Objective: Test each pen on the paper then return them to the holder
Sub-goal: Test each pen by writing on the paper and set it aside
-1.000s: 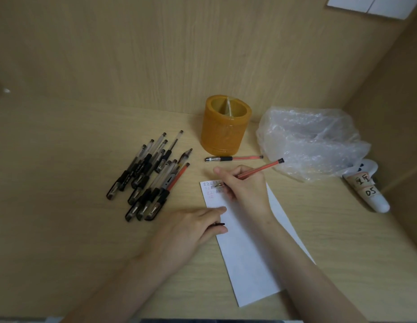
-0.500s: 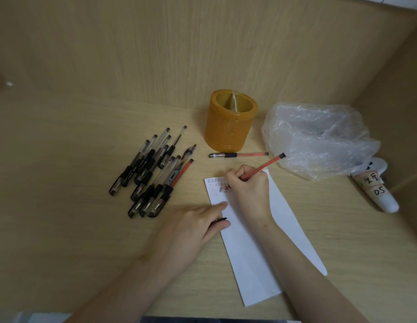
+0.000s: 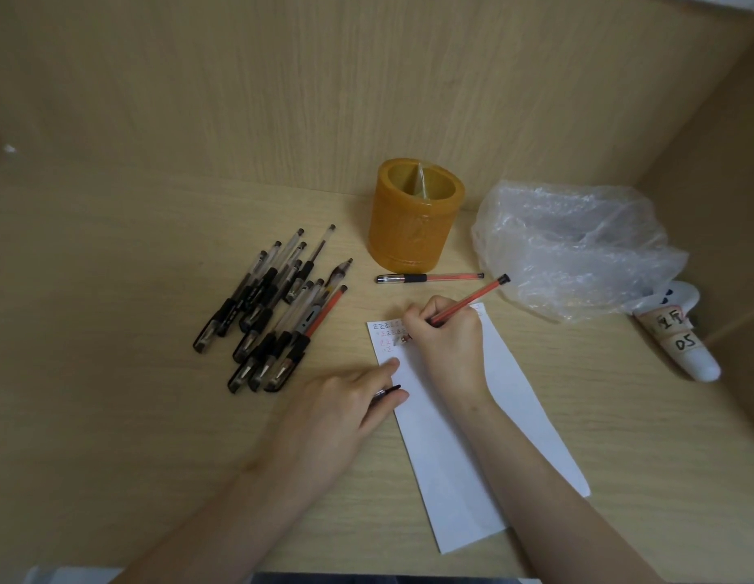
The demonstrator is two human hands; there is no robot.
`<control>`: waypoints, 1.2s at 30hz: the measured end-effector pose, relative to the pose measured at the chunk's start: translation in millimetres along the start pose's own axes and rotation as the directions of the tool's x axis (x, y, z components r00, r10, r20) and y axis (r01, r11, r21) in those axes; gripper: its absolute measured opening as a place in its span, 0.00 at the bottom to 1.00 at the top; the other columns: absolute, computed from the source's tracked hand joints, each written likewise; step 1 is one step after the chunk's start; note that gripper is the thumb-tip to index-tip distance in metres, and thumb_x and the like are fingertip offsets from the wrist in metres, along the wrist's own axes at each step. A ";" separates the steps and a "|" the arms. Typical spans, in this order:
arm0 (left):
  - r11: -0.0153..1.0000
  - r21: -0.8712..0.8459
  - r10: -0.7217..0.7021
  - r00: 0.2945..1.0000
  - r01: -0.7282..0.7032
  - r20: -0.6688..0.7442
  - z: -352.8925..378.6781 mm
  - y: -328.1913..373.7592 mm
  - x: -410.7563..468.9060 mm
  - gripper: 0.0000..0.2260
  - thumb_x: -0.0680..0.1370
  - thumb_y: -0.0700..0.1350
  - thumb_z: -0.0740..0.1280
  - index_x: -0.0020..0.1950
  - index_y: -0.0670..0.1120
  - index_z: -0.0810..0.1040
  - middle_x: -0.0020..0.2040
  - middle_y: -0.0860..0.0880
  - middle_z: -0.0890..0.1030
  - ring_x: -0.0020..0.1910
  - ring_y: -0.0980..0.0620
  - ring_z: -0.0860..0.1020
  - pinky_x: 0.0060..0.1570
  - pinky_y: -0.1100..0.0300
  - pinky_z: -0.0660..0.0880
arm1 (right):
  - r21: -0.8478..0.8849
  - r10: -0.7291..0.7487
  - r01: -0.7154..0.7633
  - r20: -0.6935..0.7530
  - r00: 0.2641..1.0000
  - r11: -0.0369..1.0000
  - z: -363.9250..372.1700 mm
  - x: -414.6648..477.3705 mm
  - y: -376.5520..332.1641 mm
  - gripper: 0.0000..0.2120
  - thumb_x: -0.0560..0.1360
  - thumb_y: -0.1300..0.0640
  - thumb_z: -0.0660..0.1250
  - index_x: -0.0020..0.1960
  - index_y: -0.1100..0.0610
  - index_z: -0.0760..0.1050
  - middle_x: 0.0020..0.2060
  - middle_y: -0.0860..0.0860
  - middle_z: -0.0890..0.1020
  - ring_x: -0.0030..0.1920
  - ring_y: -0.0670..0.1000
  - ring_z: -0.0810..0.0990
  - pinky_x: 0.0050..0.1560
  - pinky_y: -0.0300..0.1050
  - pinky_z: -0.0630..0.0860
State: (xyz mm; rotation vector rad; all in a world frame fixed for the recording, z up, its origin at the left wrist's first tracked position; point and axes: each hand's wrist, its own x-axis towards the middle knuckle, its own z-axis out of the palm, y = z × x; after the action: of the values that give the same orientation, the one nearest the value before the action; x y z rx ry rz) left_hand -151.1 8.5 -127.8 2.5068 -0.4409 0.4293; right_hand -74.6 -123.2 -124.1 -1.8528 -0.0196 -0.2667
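Wooden desk (image 3: pixel 114 373): pen pile (image 3: pixel 274 314) left, holder (image 3: pixel 413 229) at back, loose red pen (image 3: pixel 430 278), paper (image 3: pixel 459 457), plastic bag (image 3: pixel 577 250) right.

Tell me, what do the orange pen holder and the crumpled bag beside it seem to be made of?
The pen holder looks like thick amber resin or plastic, perhaps wax: its wall is slightly translucent with a dull sheen. The bag is thin clear plastic film: crinkled, glossy and see-through.
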 end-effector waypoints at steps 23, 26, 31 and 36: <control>0.999 -0.037 0.000 1.000 0.000 -0.010 -2.0 0.1 -0.2 0.20 0.73 0.58 0.57 0.55 0.49 0.80 0.37 0.58 0.83 0.31 0.59 0.79 0.26 0.63 0.72 | -0.008 0.000 0.001 0.008 1.000 1.000 -2.5 0.5 -1.8 0.19 0.70 0.67 0.65 0.25 0.56 0.63 0.20 0.43 0.65 0.25 0.42 0.64 0.29 0.32 0.62; 0.999 -0.046 -0.015 1.000 0.015 0.005 -0.9 -0.3 -0.3 0.21 0.73 0.59 0.56 0.56 0.50 0.80 0.38 0.57 0.84 0.32 0.57 0.81 0.25 0.62 0.74 | -0.024 -0.013 0.013 0.003 1.000 1.000 -2.4 0.2 -1.9 0.18 0.70 0.66 0.65 0.26 0.57 0.63 0.22 0.45 0.66 0.25 0.42 0.63 0.29 0.32 0.62; 0.997 -0.075 -0.029 0.999 0.031 0.026 -0.9 -0.5 -1.2 0.22 0.73 0.60 0.57 0.59 0.50 0.78 0.41 0.55 0.84 0.35 0.54 0.81 0.29 0.58 0.76 | -0.042 -0.023 0.022 -0.008 1.000 0.999 -0.7 -0.2 -1.9 0.18 0.70 0.66 0.65 0.26 0.57 0.63 0.22 0.46 0.66 0.25 0.43 0.63 0.29 0.32 0.62; 0.999 -0.044 -0.029 0.999 0.031 0.039 -2.3 0.6 -1.2 0.18 0.74 0.57 0.61 0.60 0.51 0.78 0.41 0.56 0.84 0.35 0.55 0.81 0.30 0.59 0.77 | -0.001 -0.013 0.013 0.004 1.000 1.000 -3.1 0.7 0.0 0.19 0.71 0.66 0.66 0.25 0.56 0.64 0.21 0.44 0.67 0.26 0.42 0.64 0.29 0.32 0.62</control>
State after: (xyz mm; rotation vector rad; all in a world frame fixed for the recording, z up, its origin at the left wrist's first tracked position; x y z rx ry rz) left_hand -152.9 9.6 -126.2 2.4789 -0.4230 0.3562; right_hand -74.4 -126.1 -123.1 -1.8544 -0.0341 -0.2716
